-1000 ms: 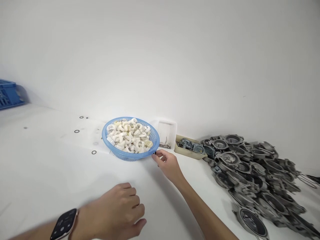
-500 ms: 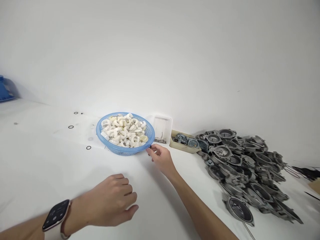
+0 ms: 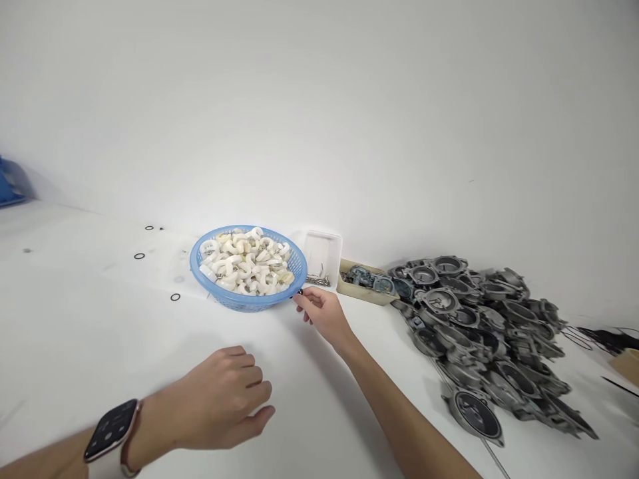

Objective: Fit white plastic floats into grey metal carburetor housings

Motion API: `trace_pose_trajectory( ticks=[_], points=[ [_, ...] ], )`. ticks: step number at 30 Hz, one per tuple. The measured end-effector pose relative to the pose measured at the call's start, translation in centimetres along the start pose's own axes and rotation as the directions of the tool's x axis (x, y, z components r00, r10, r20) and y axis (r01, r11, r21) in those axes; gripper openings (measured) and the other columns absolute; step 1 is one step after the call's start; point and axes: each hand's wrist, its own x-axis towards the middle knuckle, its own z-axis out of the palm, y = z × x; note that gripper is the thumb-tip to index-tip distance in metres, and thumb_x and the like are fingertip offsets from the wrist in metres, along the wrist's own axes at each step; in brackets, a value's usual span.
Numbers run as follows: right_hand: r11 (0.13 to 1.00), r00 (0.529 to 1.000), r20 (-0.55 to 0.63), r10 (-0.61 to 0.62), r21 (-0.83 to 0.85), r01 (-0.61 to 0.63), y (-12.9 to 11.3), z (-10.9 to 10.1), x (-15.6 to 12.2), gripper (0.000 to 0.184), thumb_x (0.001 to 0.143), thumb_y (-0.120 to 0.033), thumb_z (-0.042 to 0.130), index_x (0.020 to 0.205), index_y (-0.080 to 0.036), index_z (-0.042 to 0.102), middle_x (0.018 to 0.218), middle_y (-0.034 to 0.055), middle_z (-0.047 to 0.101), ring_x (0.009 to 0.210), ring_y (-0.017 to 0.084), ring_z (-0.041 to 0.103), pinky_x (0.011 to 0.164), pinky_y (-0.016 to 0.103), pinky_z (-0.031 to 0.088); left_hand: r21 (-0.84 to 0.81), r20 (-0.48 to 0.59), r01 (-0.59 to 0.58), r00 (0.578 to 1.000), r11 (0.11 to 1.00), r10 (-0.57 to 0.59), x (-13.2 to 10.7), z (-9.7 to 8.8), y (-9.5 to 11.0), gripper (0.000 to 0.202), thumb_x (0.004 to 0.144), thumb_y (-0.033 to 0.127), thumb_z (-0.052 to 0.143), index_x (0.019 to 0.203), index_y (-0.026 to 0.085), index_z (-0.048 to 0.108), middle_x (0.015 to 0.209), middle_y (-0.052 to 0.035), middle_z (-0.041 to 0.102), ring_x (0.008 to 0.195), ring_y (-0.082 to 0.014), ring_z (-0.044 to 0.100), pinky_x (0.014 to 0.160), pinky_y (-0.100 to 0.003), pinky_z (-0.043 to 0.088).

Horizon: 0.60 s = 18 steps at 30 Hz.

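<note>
A blue plastic basket (image 3: 269, 305) full of white curved pieces with bits of metal among them stands near the wall. Beside its right rim, my right hand (image 3: 323, 313) has thumb and forefinger pinched together on a small black thing (image 3: 299, 292), too small to name. The fingertips are right by the rim; whether they touch it I cannot tell. Closer to me, my left hand (image 3: 227, 399) hovers or rests over the white table, back upward, fingers curled in a loose fist. No object shows in it, though its palm is hidden. A smartwatch (image 3: 110, 429) is on that wrist.
Right of the basket are a white tray (image 3: 323, 251) with small metal pins and a cream tray (image 3: 367, 291) of metal parts. A big heap of grey metal castings (image 3: 479, 332) covers the right side. Several black rings, one a ring (image 3: 175, 297), lie at left.
The view has shifted very slightly, so the basket, trays and castings appear a little further left. Both hands keep nearly the same pose, the right still pinching beside the basket rim.
</note>
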Motion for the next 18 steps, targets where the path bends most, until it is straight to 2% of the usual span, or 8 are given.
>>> trace_pose_trajectory(
  ticks=[10, 18],
  points=[
    [0.998, 0.998, -0.006, 0.062, 0.017, -0.062, -0.6, -1.8, 0.3, 0.029, 0.082, -0.046, 0.068, 0.079, -0.017, 0.068, 0.071, 0.0026, 0.067, 0.055, 0.012, 0.055, 0.051, 0.025, 0.043, 0.005, 0.033, 0.008, 0.999, 1.000, -0.008, -0.2, 0.2, -0.2, 0.028, 0.096, 0.030, 0.056, 0.070, 0.020, 0.047, 0.060, 0.0029, 0.053, 0.056, -0.0146, 0.048, 0.059, -0.032, 0.033],
    [0.998, 0.997, -0.057, 0.052, 0.020, -0.051, -1.4, -3.2, 0.4, 0.032, 0.082, -0.048, 0.067, 0.083, -0.017, 0.069, 0.073, 0.0039, 0.066, 0.058, 0.013, 0.055, 0.053, 0.026, 0.043, 0.010, 0.042, 0.008, 0.999, 1.000, -0.009, -0.2, 0.2, -0.2, 0.028, 0.096, 0.031, 0.056, 0.071, 0.020, 0.047, 0.060, 0.0031, 0.053, 0.056, -0.0151, 0.049, 0.058, -0.033, 0.034]
  ],
)
